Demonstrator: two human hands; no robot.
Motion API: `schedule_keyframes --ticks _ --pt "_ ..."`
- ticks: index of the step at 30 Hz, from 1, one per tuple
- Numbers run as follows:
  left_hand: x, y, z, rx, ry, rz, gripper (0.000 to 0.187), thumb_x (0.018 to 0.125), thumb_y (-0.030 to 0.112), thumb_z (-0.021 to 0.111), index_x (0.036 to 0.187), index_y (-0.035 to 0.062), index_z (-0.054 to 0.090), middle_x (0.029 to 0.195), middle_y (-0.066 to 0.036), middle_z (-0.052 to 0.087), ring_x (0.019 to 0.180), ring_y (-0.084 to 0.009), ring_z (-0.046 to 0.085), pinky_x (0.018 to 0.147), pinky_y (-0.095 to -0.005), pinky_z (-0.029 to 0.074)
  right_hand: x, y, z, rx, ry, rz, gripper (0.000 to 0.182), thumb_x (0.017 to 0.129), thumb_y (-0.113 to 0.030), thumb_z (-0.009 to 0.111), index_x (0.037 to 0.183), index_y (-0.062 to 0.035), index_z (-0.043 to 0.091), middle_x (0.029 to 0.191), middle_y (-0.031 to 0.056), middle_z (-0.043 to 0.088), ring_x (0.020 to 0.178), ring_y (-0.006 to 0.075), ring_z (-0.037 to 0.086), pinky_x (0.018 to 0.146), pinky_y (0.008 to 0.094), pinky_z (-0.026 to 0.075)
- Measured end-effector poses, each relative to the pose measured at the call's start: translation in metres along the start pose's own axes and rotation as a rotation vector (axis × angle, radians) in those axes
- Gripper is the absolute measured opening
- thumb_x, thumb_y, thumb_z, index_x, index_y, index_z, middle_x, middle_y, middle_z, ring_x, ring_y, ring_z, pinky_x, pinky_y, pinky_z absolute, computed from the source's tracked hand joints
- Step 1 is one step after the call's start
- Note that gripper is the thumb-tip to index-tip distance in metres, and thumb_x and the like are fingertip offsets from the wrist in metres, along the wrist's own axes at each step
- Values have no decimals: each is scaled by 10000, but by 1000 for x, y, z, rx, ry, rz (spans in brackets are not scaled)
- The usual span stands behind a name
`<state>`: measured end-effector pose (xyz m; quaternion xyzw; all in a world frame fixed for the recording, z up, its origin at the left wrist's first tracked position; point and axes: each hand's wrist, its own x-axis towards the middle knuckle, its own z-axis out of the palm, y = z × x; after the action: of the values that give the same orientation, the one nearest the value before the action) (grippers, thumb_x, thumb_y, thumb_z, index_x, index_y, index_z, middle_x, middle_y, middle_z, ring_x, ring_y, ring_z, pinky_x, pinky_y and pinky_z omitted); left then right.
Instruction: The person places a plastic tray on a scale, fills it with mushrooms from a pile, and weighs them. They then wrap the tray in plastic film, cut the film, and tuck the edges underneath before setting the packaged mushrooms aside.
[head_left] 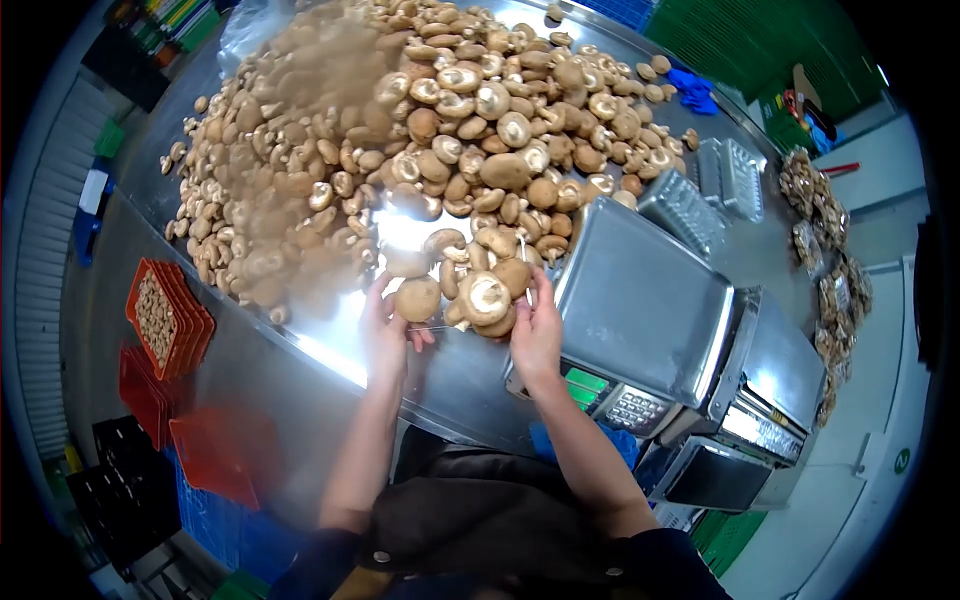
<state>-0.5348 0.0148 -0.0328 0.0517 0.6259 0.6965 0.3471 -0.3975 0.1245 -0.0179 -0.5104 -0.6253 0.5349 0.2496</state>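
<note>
Gripping clear tray point(436, 328) btwn L hand point(388, 325) & R hand point(537, 325), long axis approx. L–R, top mushroom point(484, 297) gills-up. Over steel bench point(470, 385), w/ orange crates point(172, 320) L.

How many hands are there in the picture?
2. The left hand is at the left side of the little bunch of mushrooms, and the right hand is at its right side, near the scale.

One head-worn camera looks forward and down across the bench point(455, 388), the left hand point(384, 325) and right hand point(537, 332) close below it.
</note>
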Motion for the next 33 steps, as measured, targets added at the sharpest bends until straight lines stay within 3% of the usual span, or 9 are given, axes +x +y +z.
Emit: schedule_keyframes --ticks 2,8,13,16,17,20,24,28,33 --pt "-15 5 21 8 -73 -6 531 863 -83 463 1367 -24 309 912 -141 646 478 -172 587 340 -225 373 0 18 -26 -182 90 -204 401 941 -52 452 1339 -46 400 1046 235 626 883 380 632 804 439 474" --pt "-32 -13 98 210 -414 -80 533 785 -102 443 1311 -50 377 1110 -164 571 512 -167 600 349 -224 387 1 47 -130 -125 308 -162 329 935 -48 479 1263 -24 498 1080 204 639 992 307 631 856 370 474" --pt "-41 -37 165 542 -580 -94 473 781 -67 506 1250 -53 446 901 -161 621 580 -223 633 475 -325 488 1 97 -199 -45 484 -86 338 869 6 538 1207 -4 539 1179 166 573 1079 295 572 951 361 434" --pt "-43 -73 183 806 -519 376 469 771 -39 545 1231 -71 454 881 -197 622 735 -319 642 653 -396 515 0 123 -219 -531 588 -291 352 793 15 588 1144 12 561 1215 180 524 1182 347 478 1019 408 373" --pt "-38 -83 184 859 -534 314 526 800 -22 571 1298 -54 406 849 -149 601 641 -215 632 550 -327 506 -1 130 -220 -530 596 -277 352 745 6 612 1094 25 573 1227 193 515 1244 378 400 1059 439 318" --pt "-43 -86 178 938 -417 663 525 769 -23 587 1272 -50 440 871 -170 598 798 -284 624 676 -355 510 -5 125 -220 -555 566 -293 319 802 4 579 1118 43 565 1252 181 511 1239 366 413 1052 430 332" --pt "-38 -60 164 1038 -291 776 419 801 18 606 1201 -35 492 987 -186 594 850 -302 613 749 -340 499 -11 123 -225 -467 505 -287 311 870 -37 523 1171 38 540 1234 185 522 1223 360 431 1040 427 346" --pt "-47 -22 176 743 -411 655 413 868 69 602 1258 -10 491 1143 -155 591 971 -237 608 791 -333 504 -24 105 -237 -129 463 -265 482 946 -291 511 1310 13 427 1281 203 482 1228 339 437 1041 411 341" --pt "-42 -31 197 760 -676 883 524 884 321 559 1327 55 477 1316 -143 517 1240 -291 463 1035 -407 358 -21 82 -252 -359 413 -602 722 898 -532 503 1382 -18 352 1435 217 303 1316 374 334 1080 437 288"
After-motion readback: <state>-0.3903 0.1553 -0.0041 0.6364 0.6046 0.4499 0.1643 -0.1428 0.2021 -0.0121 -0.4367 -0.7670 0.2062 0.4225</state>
